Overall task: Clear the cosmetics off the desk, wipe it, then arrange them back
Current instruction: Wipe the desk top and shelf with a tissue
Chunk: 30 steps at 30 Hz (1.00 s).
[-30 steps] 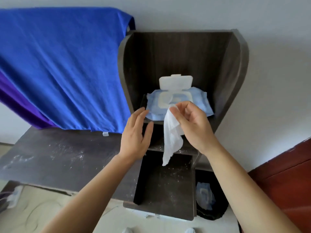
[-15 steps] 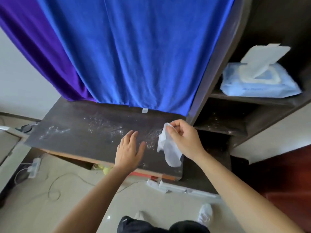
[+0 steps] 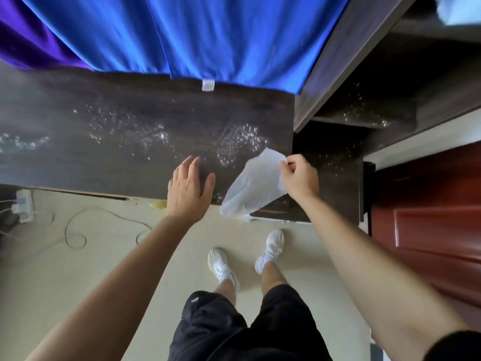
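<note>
1. Far left of my pinch: desk [image 3: 104, 157], dark top. White specks [image 3: 239, 142] are scattered across it, densest just up-left of the pinch, so I judge that's the first patch to wipe.
2. Left hand [image 3: 188, 188]: fingers straight and spread, holding nothing, flat at the desk's front edge just left of the sheet. It reads as bracing, but I can't confirm contact.
3. Wet wipe [image 3: 253, 188]: hangs down-left from the pinch, part unfolded. Its lower end is past the desk's front edge and it's not yet flat on the top.
4. Right hand [image 3: 299, 178]: thumb and forefinger pinch the wipe's upper corner, so the sheet drapes open.
5. Right of the pinch: shelf unit [image 3: 364, 118], speckled too. I judge it also needs a pass.
</note>
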{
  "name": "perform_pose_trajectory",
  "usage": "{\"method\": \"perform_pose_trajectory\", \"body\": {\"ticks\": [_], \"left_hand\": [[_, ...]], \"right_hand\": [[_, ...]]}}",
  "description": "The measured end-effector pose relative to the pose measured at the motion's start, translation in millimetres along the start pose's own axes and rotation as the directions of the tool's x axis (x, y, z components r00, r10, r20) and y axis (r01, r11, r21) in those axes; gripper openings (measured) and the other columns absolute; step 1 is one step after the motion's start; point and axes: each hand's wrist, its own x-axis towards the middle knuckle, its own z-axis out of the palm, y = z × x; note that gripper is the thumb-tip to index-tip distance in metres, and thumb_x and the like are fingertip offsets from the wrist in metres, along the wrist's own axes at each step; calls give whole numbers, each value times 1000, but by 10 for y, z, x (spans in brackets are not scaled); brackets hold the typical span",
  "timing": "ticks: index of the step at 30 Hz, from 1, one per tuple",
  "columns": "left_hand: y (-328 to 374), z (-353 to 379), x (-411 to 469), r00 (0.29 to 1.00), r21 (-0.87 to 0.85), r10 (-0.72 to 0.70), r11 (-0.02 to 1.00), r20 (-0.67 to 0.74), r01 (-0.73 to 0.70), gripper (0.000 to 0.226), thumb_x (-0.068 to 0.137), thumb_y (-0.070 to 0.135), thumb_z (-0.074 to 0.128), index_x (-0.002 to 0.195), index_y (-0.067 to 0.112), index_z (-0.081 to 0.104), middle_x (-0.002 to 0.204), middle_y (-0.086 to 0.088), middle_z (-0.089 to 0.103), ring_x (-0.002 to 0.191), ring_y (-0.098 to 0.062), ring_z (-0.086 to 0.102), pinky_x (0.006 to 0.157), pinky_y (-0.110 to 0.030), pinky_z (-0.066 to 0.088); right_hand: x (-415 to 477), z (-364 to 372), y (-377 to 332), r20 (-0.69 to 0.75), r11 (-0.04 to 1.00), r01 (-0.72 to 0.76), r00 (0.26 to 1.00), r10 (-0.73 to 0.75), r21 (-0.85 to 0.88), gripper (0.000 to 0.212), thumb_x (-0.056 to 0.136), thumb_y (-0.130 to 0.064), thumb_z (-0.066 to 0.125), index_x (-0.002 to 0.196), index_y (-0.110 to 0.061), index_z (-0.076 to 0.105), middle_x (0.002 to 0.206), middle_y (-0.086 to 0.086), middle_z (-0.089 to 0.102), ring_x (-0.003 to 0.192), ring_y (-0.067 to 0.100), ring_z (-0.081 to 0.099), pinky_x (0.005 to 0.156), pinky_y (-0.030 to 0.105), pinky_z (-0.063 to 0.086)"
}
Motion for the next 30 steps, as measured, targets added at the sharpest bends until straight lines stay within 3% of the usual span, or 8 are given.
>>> {"method": "perform_pose_trajectory", "body": {"ticks": [4,8,10,13,16,24,26,30], "left_hand": [[-13,163,3,1000,44,31,999,6,-31,56,101,40,48,147,10,40,154,-9,37,142,-30,33,110,-49,33],[-59,280,32,998,146,57,988,-7,-56,57,102,42,45,146,7,42,156,-14,36,147,-34,26,117,-51,23],[-113,333,68,999,194,52,980,-15,-48,60,100,46,41,146,7,43,156,-16,34,148,-36,24,117,-56,21],[-249,400,160,999,265,23,964,-26,-16,66,98,52,39,148,8,38,160,-17,27,149,-37,20,117,-60,15],[-366,454,311,1000,310,6,951,-23,1,72,98,58,37,152,12,30,163,-16,18,150,-36,14,118,-63,8],[-431,574,440,995,341,-8,939,-102,42,71,97,62,31,153,19,28,164,-11,18,151,-31,14,116,-67,7],[-450,569,435,994,333,-5,942,-112,43,68,98,57,33,153,18,28,164,-11,18,151,-31,13,116,-67,7],[-457,564,425,992,321,16,947,-123,24,66,97,50,34,153,16,29,164,-13,19,152,-32,14,116,-67,7]], "right_hand": [[-148,117,172,-101,962,202,970,-223,-185,35,94,-33,63,124,-16,59,121,10,57,105,31,59,77,37,49],[-428,253,214,-56,786,454,851,-522,-420,39,92,-35,64,124,-13,64,132,15,56,112,37,57,86,46,49],[-455,395,173,61,766,471,865,-498,-438,50,96,-45,57,135,-14,60,145,20,47,131,39,48,101,48,41],[-434,620,91,245,745,476,879,-409,-467,66,102,-57,40,157,-22,35,165,22,18,154,38,15,123,51,16],[-247,686,55,259,743,469,883,-392,-478,70,102,-61,32,161,-27,18,168,17,2,156,34,-1,126,50,2],[871,587,-422,230,751,335,942,-246,-568,72,101,-63,18,162,-29,0,167,17,-13,154,38,-13,125,54,-5],[761,718,-552,276,717,422,906,-320,-555,70,102,-61,18,162,-28,4,168,17,-9,154,38,-11,124,54,-3],[33,740,-227,441,585,670,742,-505,-457,63,104,-55,28,161,-29,19,169,16,3,156,35,-3,125,52,3]]}}
